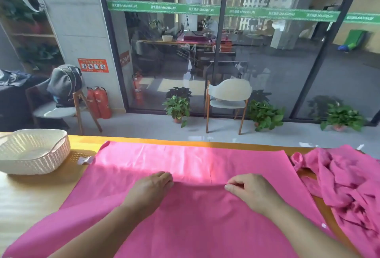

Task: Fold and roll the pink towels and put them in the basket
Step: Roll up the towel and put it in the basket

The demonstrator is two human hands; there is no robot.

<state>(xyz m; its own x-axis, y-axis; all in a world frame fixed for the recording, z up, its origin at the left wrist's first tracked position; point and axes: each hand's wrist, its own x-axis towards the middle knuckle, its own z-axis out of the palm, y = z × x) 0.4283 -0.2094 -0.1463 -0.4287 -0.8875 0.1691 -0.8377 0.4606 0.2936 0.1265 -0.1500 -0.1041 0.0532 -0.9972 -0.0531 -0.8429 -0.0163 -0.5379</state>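
A pink towel (185,206) lies spread flat on the wooden tabletop (30,196), its long axis running left to right and its near edge hanging toward the person. Both hands rest at its middle: the left hand (151,189) has curled fingers pinching a ridge of cloth, and the right hand (249,191) pinches the same ridge between thumb and fingers. A crumpled heap of pink towels (345,185) lies just right. A white woven basket (33,151) stands at the far left.
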